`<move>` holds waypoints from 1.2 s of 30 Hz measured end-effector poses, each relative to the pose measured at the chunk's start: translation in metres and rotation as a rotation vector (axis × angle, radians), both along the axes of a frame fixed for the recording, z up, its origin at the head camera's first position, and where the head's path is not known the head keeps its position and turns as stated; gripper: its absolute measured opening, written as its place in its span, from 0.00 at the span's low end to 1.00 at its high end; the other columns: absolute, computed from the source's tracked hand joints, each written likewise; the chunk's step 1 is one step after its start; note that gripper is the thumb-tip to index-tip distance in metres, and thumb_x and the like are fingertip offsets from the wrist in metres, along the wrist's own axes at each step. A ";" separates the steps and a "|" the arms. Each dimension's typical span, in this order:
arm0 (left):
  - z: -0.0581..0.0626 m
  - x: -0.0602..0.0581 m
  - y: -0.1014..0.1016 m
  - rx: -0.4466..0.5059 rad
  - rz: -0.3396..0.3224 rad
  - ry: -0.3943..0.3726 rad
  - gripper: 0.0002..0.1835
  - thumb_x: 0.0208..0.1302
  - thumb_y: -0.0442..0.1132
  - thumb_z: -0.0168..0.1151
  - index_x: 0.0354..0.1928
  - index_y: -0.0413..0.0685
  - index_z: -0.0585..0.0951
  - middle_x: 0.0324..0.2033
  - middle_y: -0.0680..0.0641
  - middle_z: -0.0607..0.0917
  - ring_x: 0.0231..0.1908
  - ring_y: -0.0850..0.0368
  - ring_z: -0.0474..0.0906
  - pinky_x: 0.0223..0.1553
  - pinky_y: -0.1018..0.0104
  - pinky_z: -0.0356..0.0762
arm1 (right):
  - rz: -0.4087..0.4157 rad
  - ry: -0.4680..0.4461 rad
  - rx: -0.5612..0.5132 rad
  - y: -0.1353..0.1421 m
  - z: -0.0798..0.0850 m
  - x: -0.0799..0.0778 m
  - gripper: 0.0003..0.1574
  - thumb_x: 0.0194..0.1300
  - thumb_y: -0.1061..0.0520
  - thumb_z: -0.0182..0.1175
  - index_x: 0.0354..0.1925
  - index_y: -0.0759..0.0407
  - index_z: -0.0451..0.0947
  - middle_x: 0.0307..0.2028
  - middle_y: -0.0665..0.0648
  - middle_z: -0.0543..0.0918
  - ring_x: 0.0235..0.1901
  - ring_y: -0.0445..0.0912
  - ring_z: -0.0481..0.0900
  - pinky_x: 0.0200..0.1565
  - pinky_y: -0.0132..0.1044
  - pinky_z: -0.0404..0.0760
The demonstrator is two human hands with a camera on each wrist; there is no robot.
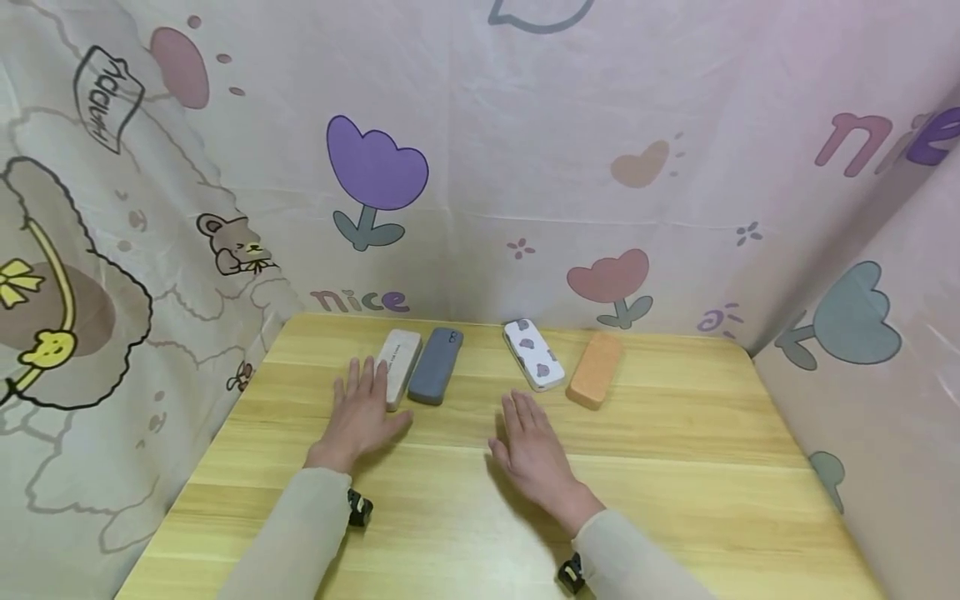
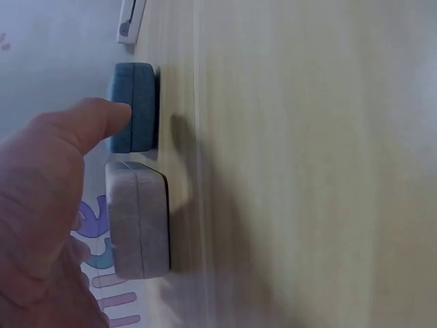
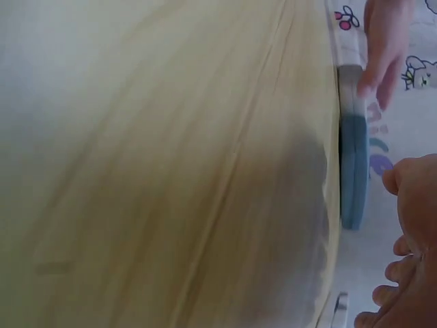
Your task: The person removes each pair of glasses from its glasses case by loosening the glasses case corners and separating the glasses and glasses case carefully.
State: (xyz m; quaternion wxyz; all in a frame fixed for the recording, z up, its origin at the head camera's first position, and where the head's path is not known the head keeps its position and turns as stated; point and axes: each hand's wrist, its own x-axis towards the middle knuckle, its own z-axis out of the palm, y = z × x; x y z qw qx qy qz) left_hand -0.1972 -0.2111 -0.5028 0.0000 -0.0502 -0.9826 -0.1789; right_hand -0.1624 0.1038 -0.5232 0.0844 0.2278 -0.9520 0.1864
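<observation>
Four slim glasses cases lie toward the back of the table. My left hand point(image 1: 360, 421) hovers with fingers spread at the near-left side of a beige case point(image 1: 401, 354) with small print. Just right of that lies a blue-grey case point(image 1: 435, 367); in the left wrist view my thumb overlaps the blue-grey case point(image 2: 142, 130), and contact cannot be told. Fingers straight, my right hand point(image 1: 538, 454) is above the table, short of a white case point(image 1: 534, 357) with bear-like prints. An orange case point(image 1: 596, 371) lies right of the white one. Neither hand holds anything.
The wooden table point(image 1: 442, 517) ends at a printed curtain point(image 1: 480, 167) behind, with more printed cloth on the left and right. A small black device point(image 1: 360, 507) sits at the left wrist, another black device point(image 1: 572, 575) at the right.
</observation>
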 end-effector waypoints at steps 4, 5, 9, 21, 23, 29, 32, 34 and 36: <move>-0.001 -0.010 0.005 -0.013 -0.012 -0.006 0.56 0.69 0.58 0.65 0.82 0.32 0.48 0.82 0.27 0.44 0.81 0.26 0.33 0.77 0.27 0.35 | 0.009 -0.028 -0.002 -0.010 -0.003 0.001 0.45 0.78 0.47 0.57 0.78 0.72 0.58 0.77 0.75 0.62 0.78 0.67 0.59 0.77 0.59 0.60; -0.002 -0.012 0.007 -0.021 -0.017 -0.008 0.56 0.69 0.58 0.65 0.82 0.32 0.48 0.82 0.27 0.45 0.81 0.26 0.35 0.77 0.27 0.36 | 0.011 -0.036 -0.001 -0.011 -0.004 0.002 0.45 0.78 0.46 0.57 0.78 0.72 0.58 0.77 0.75 0.62 0.78 0.67 0.59 0.77 0.59 0.60; -0.007 -0.017 0.011 -0.046 -0.033 -0.016 0.51 0.73 0.53 0.61 0.82 0.32 0.48 0.82 0.28 0.46 0.81 0.27 0.37 0.78 0.29 0.40 | 0.021 -0.059 0.006 -0.015 -0.008 0.004 0.44 0.79 0.47 0.55 0.78 0.73 0.57 0.78 0.74 0.62 0.79 0.66 0.59 0.78 0.57 0.59; -0.008 0.014 0.002 -0.099 -0.029 0.031 0.36 0.74 0.33 0.46 0.79 0.25 0.53 0.79 0.23 0.51 0.79 0.22 0.46 0.75 0.27 0.50 | 0.062 -0.101 0.022 -0.017 -0.012 0.009 0.42 0.80 0.49 0.53 0.78 0.74 0.58 0.77 0.74 0.63 0.79 0.65 0.60 0.78 0.55 0.58; -0.006 0.028 -0.003 -0.103 -0.014 0.035 0.35 0.73 0.31 0.45 0.79 0.24 0.53 0.79 0.23 0.53 0.78 0.21 0.48 0.74 0.27 0.52 | 0.065 -0.104 0.029 -0.017 -0.012 0.010 0.41 0.80 0.49 0.53 0.78 0.74 0.58 0.77 0.74 0.63 0.78 0.65 0.60 0.78 0.55 0.59; -0.004 0.076 -0.021 -0.121 0.002 0.061 0.35 0.69 0.27 0.50 0.76 0.21 0.58 0.76 0.19 0.56 0.74 0.16 0.53 0.69 0.23 0.58 | 0.080 -0.091 0.064 -0.017 -0.012 0.013 0.41 0.81 0.48 0.53 0.78 0.73 0.59 0.77 0.73 0.64 0.78 0.64 0.61 0.78 0.54 0.60; -0.002 0.098 -0.024 -0.106 -0.004 0.084 0.37 0.64 0.26 0.56 0.74 0.20 0.61 0.73 0.15 0.58 0.71 0.14 0.57 0.66 0.22 0.62 | 0.082 -0.080 0.074 -0.016 -0.012 0.014 0.41 0.81 0.47 0.52 0.78 0.73 0.59 0.77 0.72 0.65 0.78 0.64 0.61 0.78 0.53 0.60; 0.000 0.111 -0.024 -0.097 -0.010 0.096 0.38 0.61 0.26 0.59 0.74 0.21 0.63 0.70 0.14 0.60 0.68 0.12 0.61 0.62 0.22 0.67 | 0.082 -0.069 0.079 -0.016 -0.012 0.014 0.41 0.81 0.47 0.53 0.77 0.73 0.60 0.76 0.72 0.66 0.78 0.64 0.62 0.78 0.53 0.60; 0.002 0.122 -0.023 -0.086 -0.017 0.091 0.38 0.59 0.25 0.61 0.73 0.23 0.65 0.68 0.13 0.62 0.64 0.12 0.65 0.58 0.23 0.72 | 0.083 -0.061 0.080 -0.016 -0.012 0.014 0.41 0.80 0.48 0.53 0.77 0.72 0.60 0.76 0.72 0.66 0.78 0.64 0.62 0.78 0.53 0.60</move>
